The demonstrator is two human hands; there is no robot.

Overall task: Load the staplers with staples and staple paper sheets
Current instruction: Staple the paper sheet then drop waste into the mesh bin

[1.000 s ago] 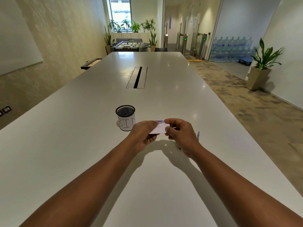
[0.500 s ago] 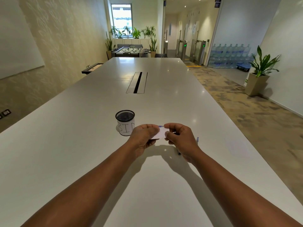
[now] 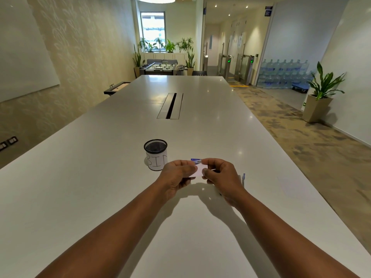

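My left hand point(image 3: 176, 175) and my right hand point(image 3: 222, 177) hold a small white staple box point(image 3: 199, 169) between them, a little above the white table point(image 3: 80, 197). The box has a blue printed edge at its top. Fingers of both hands pinch the box at its two ends. A blue and clear object point(image 3: 243, 179), partly hidden behind my right hand, lies on the table. I cannot tell whether it is a stapler. No paper sheets are plainly visible.
A black mesh cup point(image 3: 155, 155) with a white label reading "BIN" stands just left of and beyond my hands. A cable slot point(image 3: 170, 106) runs along the table's middle. The table's right edge drops to carpeted floor.
Both hands stay on the small box in about the same spot on the table. My head has tilted up, so the hands sit lower in the frame.
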